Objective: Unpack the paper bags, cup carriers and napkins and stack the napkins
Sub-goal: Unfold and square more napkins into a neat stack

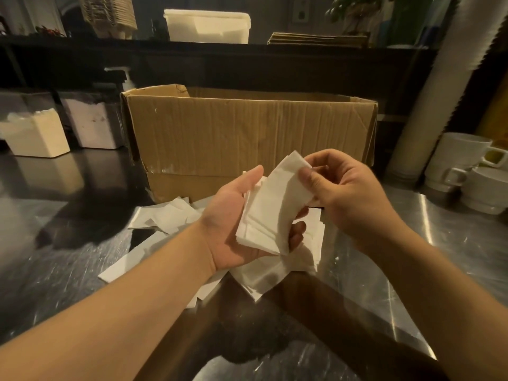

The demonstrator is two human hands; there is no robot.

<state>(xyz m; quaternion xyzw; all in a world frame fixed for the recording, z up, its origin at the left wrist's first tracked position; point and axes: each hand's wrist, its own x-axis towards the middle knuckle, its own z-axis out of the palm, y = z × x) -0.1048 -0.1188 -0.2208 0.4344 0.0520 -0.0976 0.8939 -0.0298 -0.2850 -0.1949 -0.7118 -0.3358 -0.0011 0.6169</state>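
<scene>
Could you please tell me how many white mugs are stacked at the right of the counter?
3 show: an upper mug on a lower mug, and another right, cut by the edge; more may be hidden.

The box's [247, 133] inside is hidden behind its near wall. The left hand [233, 218] covers part of the loose napkins [165, 218] beneath it, so their number cannot be told. The cups [467, 171] at the counter's [82, 270] right edge are cut off by the frame.

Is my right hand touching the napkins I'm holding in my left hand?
Touching. The head view shows the right hand pinching the top edge of the napkin stack, which rests in the left hand.
</scene>
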